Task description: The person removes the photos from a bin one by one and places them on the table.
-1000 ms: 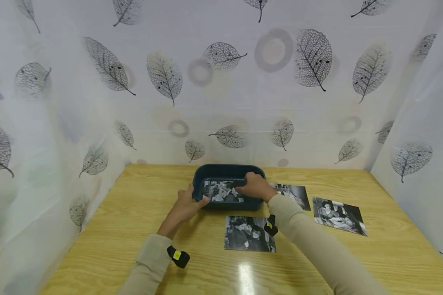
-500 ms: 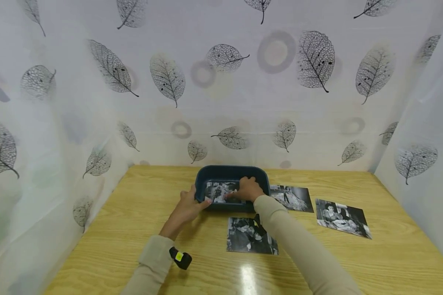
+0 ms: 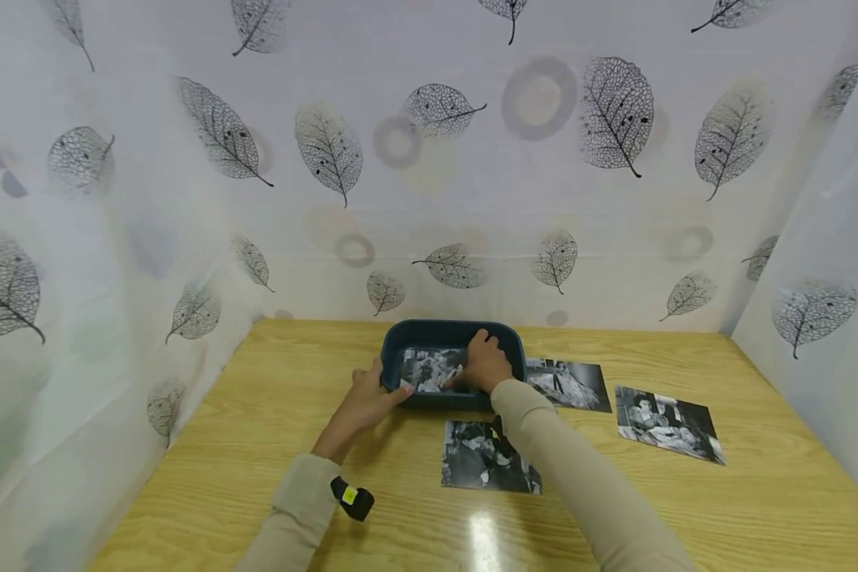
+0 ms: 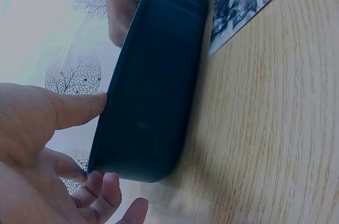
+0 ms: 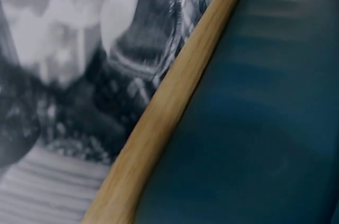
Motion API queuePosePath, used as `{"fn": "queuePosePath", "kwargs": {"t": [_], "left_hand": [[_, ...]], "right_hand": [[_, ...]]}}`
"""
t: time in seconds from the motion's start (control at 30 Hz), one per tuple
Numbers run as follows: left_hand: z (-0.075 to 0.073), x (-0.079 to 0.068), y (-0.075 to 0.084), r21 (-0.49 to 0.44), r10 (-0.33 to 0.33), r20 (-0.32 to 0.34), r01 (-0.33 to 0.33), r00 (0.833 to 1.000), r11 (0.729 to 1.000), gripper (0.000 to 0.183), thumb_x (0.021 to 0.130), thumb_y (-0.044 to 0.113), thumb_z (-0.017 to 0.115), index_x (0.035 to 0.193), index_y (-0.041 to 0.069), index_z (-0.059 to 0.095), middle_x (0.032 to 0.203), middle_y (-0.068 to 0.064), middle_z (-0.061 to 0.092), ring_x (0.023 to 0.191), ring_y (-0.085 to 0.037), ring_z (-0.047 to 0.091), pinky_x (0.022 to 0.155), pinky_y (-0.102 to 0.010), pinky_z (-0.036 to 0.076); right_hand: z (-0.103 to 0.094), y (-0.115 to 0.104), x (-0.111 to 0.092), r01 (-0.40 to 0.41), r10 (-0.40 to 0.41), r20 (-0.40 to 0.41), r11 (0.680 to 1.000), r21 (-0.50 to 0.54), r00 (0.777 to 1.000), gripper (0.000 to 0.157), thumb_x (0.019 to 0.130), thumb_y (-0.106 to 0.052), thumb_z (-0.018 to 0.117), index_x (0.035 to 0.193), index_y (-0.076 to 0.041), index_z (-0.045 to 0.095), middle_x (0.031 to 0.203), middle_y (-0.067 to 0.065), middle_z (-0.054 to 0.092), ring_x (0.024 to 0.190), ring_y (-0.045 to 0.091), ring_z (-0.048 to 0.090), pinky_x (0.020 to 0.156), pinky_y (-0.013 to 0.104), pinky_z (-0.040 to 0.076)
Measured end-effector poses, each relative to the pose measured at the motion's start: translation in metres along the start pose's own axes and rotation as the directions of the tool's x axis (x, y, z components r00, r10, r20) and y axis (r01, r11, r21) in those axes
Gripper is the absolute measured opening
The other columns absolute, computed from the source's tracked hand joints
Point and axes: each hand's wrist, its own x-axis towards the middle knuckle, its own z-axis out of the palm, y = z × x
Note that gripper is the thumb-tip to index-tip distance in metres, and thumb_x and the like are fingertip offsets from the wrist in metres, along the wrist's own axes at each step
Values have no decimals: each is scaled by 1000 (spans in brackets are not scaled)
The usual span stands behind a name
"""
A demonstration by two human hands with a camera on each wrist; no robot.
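Note:
A dark blue rectangular plastic bin stands at the back of the wooden table. My left hand grips its near left corner; in the left wrist view the thumb is on the rim and the fingers bend round the corner. Inside the bin a black-and-white photo lies on the floor. My right hand reaches over the near wall, thumb stretched left across the photo. Its other fingertips are hidden, so I cannot tell whether they pinch it.
In front of the bin lies another photo, partly under the right forearm. Two more photos lie on the right, one beside the bin, the other farther out. A leaf-patterned curtain closes off the back and sides.
My right hand has shifted left and deeper over the photo inside the bin, its forearm swinging left as well. The left hand keeps its grip on the bin's corner.

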Motion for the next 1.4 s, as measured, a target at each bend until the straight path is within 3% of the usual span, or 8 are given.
{"fn": "queuePosePath", "kwargs": {"t": [0.23, 0.4, 0.6, 0.83, 0.97, 1.2, 1.4], "left_hand": [[-1, -2, 1, -10, -7, 4, 7, 1000, 1000, 89, 101, 33, 64, 162, 2, 7, 159, -34, 12, 143, -53, 27, 112, -65, 28], [-1, -1, 0, -14, -11, 6, 11, 1000, 1000, 90, 101, 33, 64, 162, 3, 7, 159, -34, 11, 143, -53, 27, 112, -65, 28], [-1, 0, 3, -8, -13, 2, 13, 1000, 1000, 90, 100, 34, 65, 163, 4, 7, 159, -33, 13, 144, -52, 27, 113, -64, 28], [-1, 2, 2, -11, -16, 9, 16, 1000, 1000, 89, 101, 34, 64, 163, 4, 7, 160, -33, 10, 144, -53, 24, 113, -64, 27], [-1, 2, 1, -16, -22, 20, 22, 1000, 1000, 89, 102, 34, 63, 163, 4, 6, 161, -33, 7, 145, -54, 22, 113, -65, 26], [-2, 2, 0, -8, -20, 23, 20, 1000, 1000, 89, 102, 35, 63, 163, 4, 6, 161, -34, 6, 144, -54, 23, 112, -66, 27], [-3, 1, 2, -17, -19, 20, 20, 1000, 1000, 90, 101, 35, 63, 163, 4, 6, 160, -34, 9, 144, -54, 23, 113, -65, 27]], "right_hand": [[-1, 4, 6, 18, -14, -53, 996, 82, 998, 84, 76, -23, 92, 134, 7, 38, 126, 31, 53, 111, 49, 57, 89, 57, 51], [-8, 4, 4, 63, -56, -77, 994, 86, 995, 66, 84, -11, 83, 132, 11, 41, 114, 32, 61, 106, 50, 61, 86, 56, 53], [-26, 10, -1, 136, -124, -105, 984, 113, 987, 39, 87, -7, 77, 116, 5, 53, 103, 24, 63, 93, 41, 64, 80, 52, 54], [-51, 14, -8, 209, -183, -117, 937, 280, 976, 37, 86, -2, 78, 110, 5, 51, 107, 25, 59, 77, 32, 67, 72, 44, 57], [-68, 13, -15, 188, -170, -81, 907, 376, 982, 39, 88, 0, 76, 115, 6, 48, 109, 26, 57, 74, 31, 69, 74, 47, 59], [-105, 16, -28, 172, -158, -68, 896, 409, 985, 43, 92, -5, 74, 124, 4, 46, 114, 24, 55, 77, 29, 71, 79, 48, 58], [-138, 29, -48, 192, -186, -59, 862, 469, 981, 46, 93, -1, 71, 127, 9, 43, 114, 26, 53, 83, 30, 68, 73, 39, 60]]}}
